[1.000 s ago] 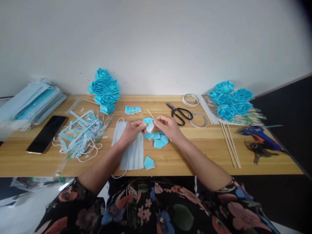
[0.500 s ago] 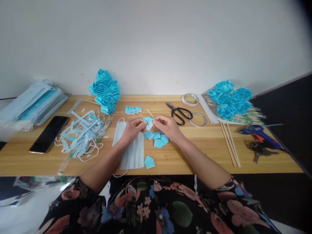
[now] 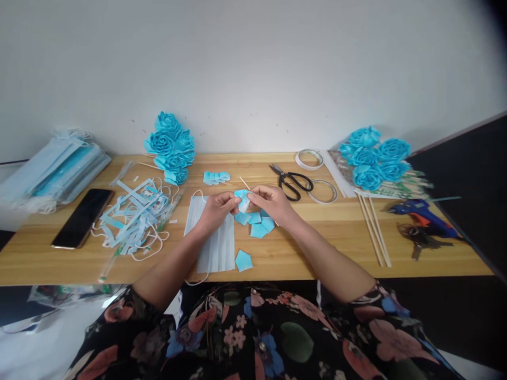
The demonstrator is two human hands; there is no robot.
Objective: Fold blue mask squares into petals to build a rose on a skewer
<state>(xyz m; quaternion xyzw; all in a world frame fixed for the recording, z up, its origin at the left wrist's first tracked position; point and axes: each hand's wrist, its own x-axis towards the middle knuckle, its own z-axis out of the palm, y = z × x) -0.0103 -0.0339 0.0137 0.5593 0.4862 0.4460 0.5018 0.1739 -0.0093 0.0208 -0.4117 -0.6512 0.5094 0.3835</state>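
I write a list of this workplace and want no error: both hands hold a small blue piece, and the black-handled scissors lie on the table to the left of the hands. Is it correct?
Not quite: the black-handled scissors lie to the right, not the left, as the head view shows. The left hand and right hand do hold the small blue piece.

Through the head camera I make out a small, thin blue piece (image 3: 243, 202), creased, bluer along its top and paler toward its narrower lower end, pinched at its two sides between my left hand (image 3: 216, 211) and right hand (image 3: 272, 205).
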